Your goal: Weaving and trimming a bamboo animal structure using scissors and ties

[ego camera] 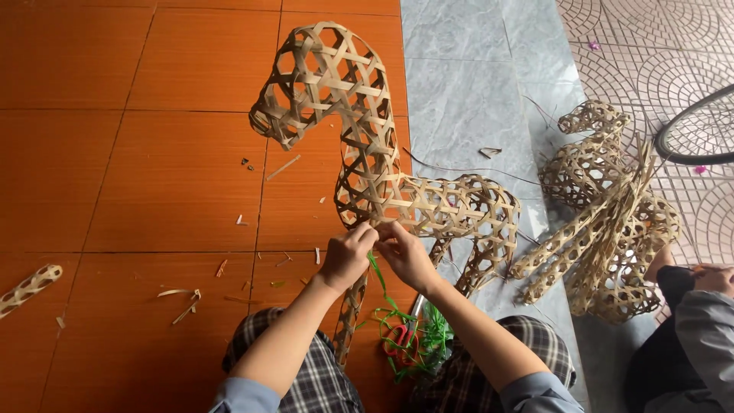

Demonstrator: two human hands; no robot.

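Note:
A large open-weave animal figure of bamboo strips (359,138) lies on the orange floor tiles, head toward the top, body stretching right. My left hand (348,256) and my right hand (405,256) meet at the figure's chest, where a front leg joins. Both pinch a green plastic string (376,275) against the weave there. The string trails down to a loose tangle of green string (417,344) between my knees. Red-handled scissors (397,338) lie in that tangle.
Several more woven figures (612,222) are piled on the grey tiles at right. A separate woven leg piece (27,287) lies at far left. Bamboo scraps (183,302) litter the floor. A bicycle wheel (696,134) shows at upper right. Another person's arm (699,306) rests at lower right.

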